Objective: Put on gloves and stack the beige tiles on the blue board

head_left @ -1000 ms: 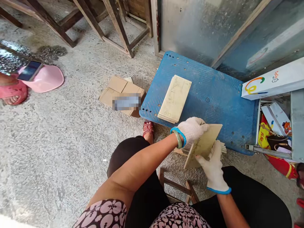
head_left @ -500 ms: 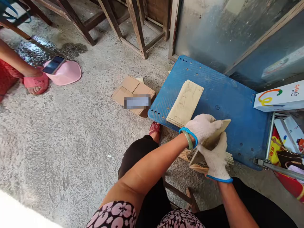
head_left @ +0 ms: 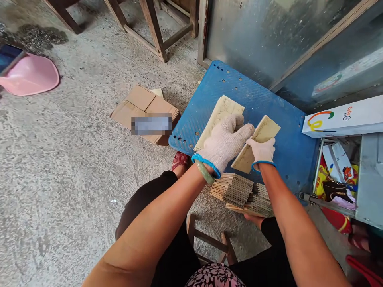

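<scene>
Both my hands wear white knit gloves with blue cuffs. My right hand (head_left: 262,151) grips the lower end of a thin pale wooden panel (head_left: 263,135) held over the blue board (head_left: 278,119). My left hand (head_left: 224,141) pinches the same panel's left edge, its fingers reaching over a stack of similar pale panels (head_left: 220,113) lying on the blue board. A thicker pile of thin wooden sheets (head_left: 242,193) rests on my lap below my wrists.
A flattened cardboard box (head_left: 143,111) lies on the concrete floor left of the blue board. A pink basin (head_left: 30,75) with a phone sits far left. Wooden stool legs (head_left: 152,28) stand at the top. A white carton (head_left: 344,117) and a bin of packets (head_left: 338,171) are at right.
Both hands lifted the single panel off the lap pile and carried it forward over the blue board, near the stack there. The view shifted, uncovering the lap pile.
</scene>
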`<move>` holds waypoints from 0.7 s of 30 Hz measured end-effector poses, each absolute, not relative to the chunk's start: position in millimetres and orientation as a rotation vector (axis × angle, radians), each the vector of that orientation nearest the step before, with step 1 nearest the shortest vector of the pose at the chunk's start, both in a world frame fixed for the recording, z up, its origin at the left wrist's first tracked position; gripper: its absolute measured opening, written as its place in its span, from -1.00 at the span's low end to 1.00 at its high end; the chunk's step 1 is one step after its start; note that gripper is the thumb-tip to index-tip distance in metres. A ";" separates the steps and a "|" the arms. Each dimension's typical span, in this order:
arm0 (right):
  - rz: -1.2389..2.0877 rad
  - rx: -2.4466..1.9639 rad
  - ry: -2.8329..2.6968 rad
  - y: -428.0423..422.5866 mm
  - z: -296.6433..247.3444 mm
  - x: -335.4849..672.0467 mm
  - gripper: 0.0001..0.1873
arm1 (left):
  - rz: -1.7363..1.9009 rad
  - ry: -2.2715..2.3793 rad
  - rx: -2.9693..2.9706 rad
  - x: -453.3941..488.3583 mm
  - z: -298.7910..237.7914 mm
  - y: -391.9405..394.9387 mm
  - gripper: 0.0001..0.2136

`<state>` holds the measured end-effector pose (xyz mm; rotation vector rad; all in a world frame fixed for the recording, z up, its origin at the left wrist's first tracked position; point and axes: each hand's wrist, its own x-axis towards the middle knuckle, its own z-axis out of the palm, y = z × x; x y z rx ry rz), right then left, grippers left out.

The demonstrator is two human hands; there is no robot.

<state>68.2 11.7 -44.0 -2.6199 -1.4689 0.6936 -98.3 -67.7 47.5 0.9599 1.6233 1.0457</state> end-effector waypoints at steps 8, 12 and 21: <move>0.723 -2.789 -1.404 32.7 -94.4 62.3 0.25 | 1.173 1.607 0.915 -106.3 38.3 -63.5 -0.71; 0.713 -2.829 -1.415 33.8 -114.8 67.2 0.26 | 1.213 1.592 0.955 -108.3 37.2 -65.2 -0.75; 0.659 -2.845 -1.438 43.7 -135.4 61.2 0.24 | 1.125 1.627 0.929 -108.9 36.8 -66.6 -0.80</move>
